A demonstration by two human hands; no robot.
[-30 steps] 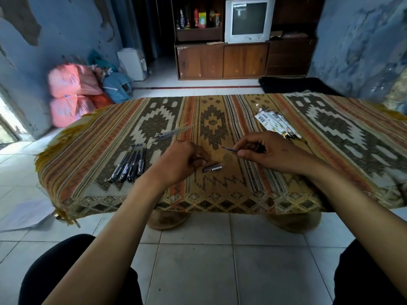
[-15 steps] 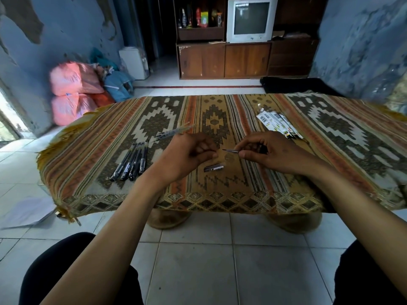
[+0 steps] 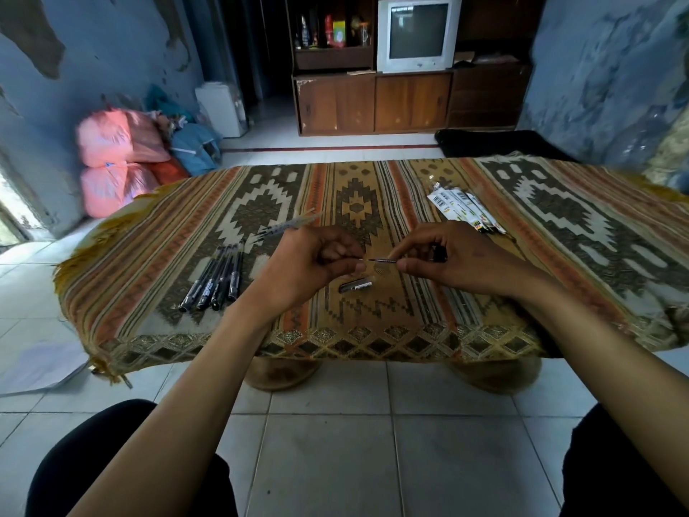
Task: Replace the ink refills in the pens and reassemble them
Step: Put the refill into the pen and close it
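Both bare forearms reach forward from the lower corners and converge at mid-frame. The left hand [image 3: 309, 261] is turned palm inward, its fingers curled back toward the palm, thumb and fingertips closed at the left end of a thin ink refill [image 3: 380, 260]. The right hand [image 3: 447, 257] faces it, back of the hand up, thumb and forefinger pinching the refill's other end. The two pinches sit near each other, level, with wrists roughly straight.
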